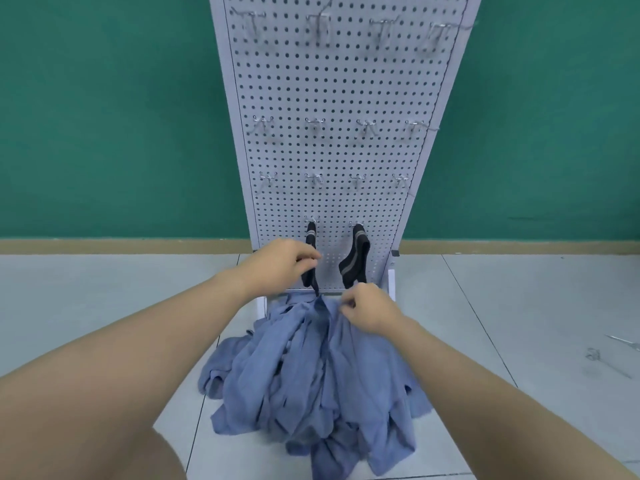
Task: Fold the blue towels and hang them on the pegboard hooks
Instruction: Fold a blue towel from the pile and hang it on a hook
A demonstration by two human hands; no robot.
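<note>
Nearest, the blue towels [311, 368] lie in one crumpled heap on the tiled floor [104, 306], right at the foot of the pegboard [332, 98], a sensible spot since every piece can be lifted straight up to a hook. None looks folded yet, so I would judge the task barely begun. At the heap's far edge the right hand [367, 311] has its fingertips curled together, pinching a raised ridge of towel, probably to draw one piece free of the tangle. Just beyond and to the left, the left hand [280, 263] is curled at the lower end of the left sock [309, 261], which hangs from a low hook; it seems to pinch it, perhaps to keep it clear of the cloth, though I cannot be sure of the hold. A second sock [355, 259] hangs to its right. Farther up, rows of bare hooks [313, 128] stand ready. Far right on the floor lie some loose metal pieces [609, 358].
</note>
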